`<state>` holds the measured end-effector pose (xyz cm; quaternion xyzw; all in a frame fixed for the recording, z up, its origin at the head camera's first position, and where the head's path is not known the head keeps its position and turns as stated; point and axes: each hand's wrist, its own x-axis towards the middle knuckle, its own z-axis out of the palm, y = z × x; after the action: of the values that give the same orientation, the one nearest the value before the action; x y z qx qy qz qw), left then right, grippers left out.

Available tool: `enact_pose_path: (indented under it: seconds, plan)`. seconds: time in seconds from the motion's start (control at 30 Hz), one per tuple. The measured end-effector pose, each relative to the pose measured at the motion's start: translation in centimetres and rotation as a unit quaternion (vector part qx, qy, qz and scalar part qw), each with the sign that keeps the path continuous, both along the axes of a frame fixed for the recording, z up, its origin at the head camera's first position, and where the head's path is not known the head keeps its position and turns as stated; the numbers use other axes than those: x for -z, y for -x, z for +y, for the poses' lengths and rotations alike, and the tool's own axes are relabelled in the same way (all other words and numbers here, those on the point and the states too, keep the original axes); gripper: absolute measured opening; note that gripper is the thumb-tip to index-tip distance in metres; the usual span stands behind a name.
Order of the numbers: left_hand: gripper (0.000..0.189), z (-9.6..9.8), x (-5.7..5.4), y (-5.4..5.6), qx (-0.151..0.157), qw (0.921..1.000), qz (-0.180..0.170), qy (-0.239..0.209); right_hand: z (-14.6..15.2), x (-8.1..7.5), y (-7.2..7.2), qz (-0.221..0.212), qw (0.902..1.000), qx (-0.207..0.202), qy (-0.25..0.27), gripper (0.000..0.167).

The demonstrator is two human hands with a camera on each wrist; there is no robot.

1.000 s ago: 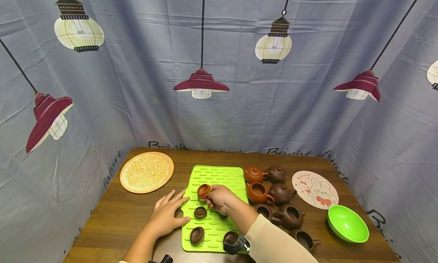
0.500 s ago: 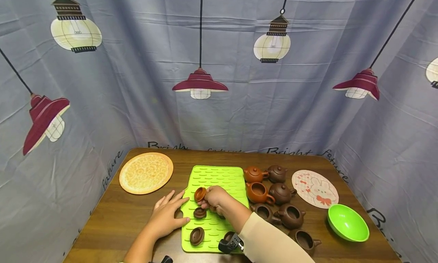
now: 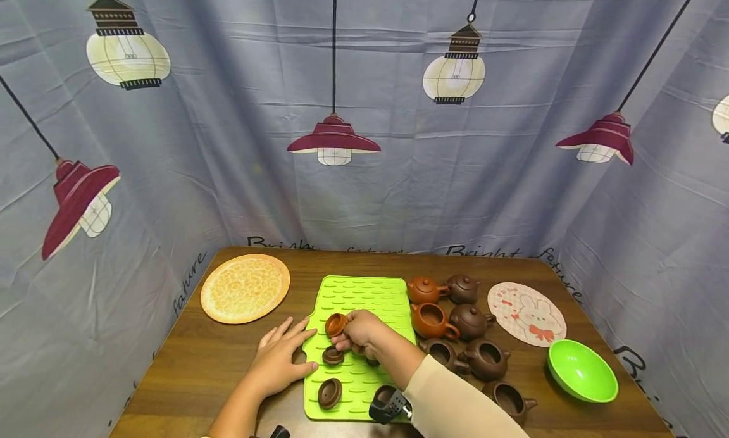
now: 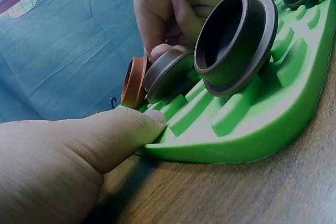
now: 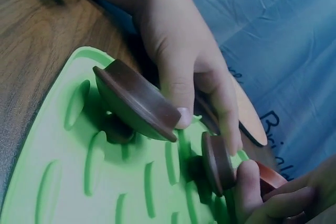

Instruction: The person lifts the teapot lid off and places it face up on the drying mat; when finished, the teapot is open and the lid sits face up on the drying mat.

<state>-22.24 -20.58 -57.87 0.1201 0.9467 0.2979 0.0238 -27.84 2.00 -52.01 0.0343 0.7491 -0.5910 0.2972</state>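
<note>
My right hand [image 3: 364,333] pinches a reddish-orange teapot lid [image 3: 335,325], its hollow side showing, over the left-middle part of a lime-green ridged mat [image 3: 364,294]. My left hand [image 3: 280,359] lies with fingers spread along the mat's left edge; in the left wrist view its thumb [image 4: 123,132] presses on the rim. Just below the orange lid sits a dark brown lid [image 3: 333,356]. Another brown lid [image 3: 330,394] leans knob-down nearer the front, and a third [image 3: 385,395] is partly covered by the right wrist strap. One more dark lid is mostly hidden under the right hand.
Right of the mat stand several teapots: an orange one with its lid on [image 3: 424,290], an open orange one [image 3: 431,321], and brown ones [image 3: 486,360]. Farther right are a rabbit-print mat [image 3: 526,314] and a green bowl [image 3: 582,370]. A round yellow mat [image 3: 245,288] lies back left.
My right hand has brought the orange lid slightly down and toward the near left, and the lid's tilt has shifted. The left hand has stayed in place.
</note>
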Motion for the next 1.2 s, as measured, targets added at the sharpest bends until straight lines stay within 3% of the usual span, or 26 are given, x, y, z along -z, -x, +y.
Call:
enact_pose_path:
  seconds: [0.17,0.4,0.57,0.9,1.2]
  plan:
    - [0.072,0.0,-0.1,0.0,0.000,1.0000,0.000,-0.002,0.7,-0.7,-0.1,-0.006,0.9999,-0.011,0.007,0.022]
    - [0.074,0.2,-0.2,0.0,0.003,1.0000,-0.001,-0.004,1.9,-1.7,-0.5,0.007,0.9997,-0.024,-0.002,0.044]
    - [0.074,0.1,-0.2,0.0,0.004,0.9999,-0.008,-0.007,3.2,-2.6,-1.1,0.050,0.9981,-0.025,-0.026,0.040]
    - [0.074,0.0,0.0,0.0,0.002,1.0000,-0.006,-0.004,6.1,-4.6,-1.9,0.132,0.9878,-0.070,-0.043,0.031]
    - [0.074,0.0,0.1,0.0,0.001,1.0000,-0.005,-0.004,9.8,-4.2,-2.1,0.202,0.9757,-0.033,-0.077,0.028]
